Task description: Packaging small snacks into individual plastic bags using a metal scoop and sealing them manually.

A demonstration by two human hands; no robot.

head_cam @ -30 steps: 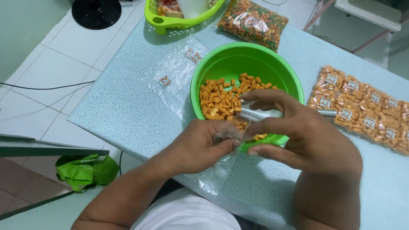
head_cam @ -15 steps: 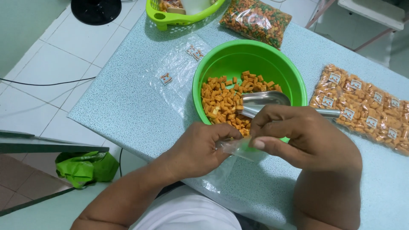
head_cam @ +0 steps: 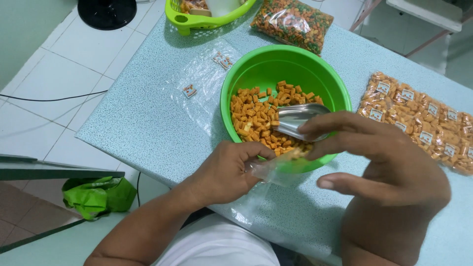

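At a speckled blue-green table (head_cam: 148, 113), a person bends over a round green bowl (head_cam: 256, 74) partly filled with small orange snack pieces (head_cam: 253, 116), which sits just beyond both hands. Off to the right of the right hand lies a spread of filled, labelled snack packets (head_cam: 419, 118); farther out, past the bowl, rest a large bag of mixed-colour snacks (head_cam: 293, 22) and a lime basket (head_cam: 197, 19). Flat empty clear bags (head_cam: 202, 83) lie on the table beyond the left hand.

The right hand (head_cam: 389, 162) hovers at the bowl's near rim, fingers loosely curled, apparently closed on the handle of a metal scoop (head_cam: 295, 120) whose mouth points into the snacks; the handle itself is hidden, so that grip is a guess. The left hand (head_cam: 224, 172) pinches the mouth of a small clear plastic bag (head_cam: 276, 165), held between the two hands right at the rim.

The bag looks feather-light, limp and slick, likely to collapse or slide unless it is held by its top edge with thumb and fingertips. The snack pieces look dry and brittle, so they probably crush easily.
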